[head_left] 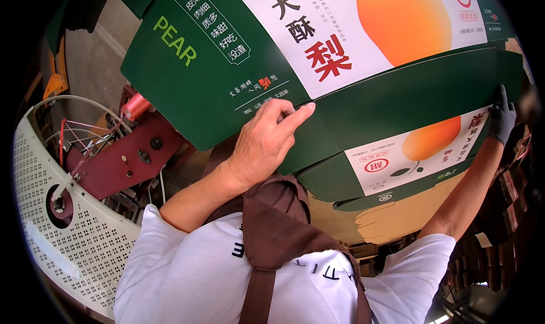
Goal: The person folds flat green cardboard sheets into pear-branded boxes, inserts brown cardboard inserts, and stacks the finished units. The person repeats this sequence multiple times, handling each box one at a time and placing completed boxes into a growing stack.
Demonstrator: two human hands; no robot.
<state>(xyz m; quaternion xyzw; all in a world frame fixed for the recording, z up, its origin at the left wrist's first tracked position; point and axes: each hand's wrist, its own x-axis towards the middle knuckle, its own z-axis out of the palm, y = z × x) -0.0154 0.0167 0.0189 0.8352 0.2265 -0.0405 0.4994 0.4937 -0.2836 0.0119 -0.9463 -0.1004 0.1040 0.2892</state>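
Observation:
A large green cardboard carton blank (227, 34), printed with a white panel and orange pear pictures, stretches across the upper middle and right. Its creased flaps fold down toward me, and plain brown board shows along the lower edge. My bare left hand (264, 136) is closed at the edge of the green panel beside a slot, fingers curled and thumb stretched along the crease; part of its grip is hidden. At the far right, my right hand (502, 119), in a dark grey glove, grips the blank's right edge with the thumb on the printed face.
On the left stands a machine with a dark red arm (128, 153), a copper-coloured wire spool (135, 106) and a cream perforated guard (74, 227). Stacked brown cardboard (488, 256) fills the lower right. A brown apron (284, 227) hangs over my white shirt.

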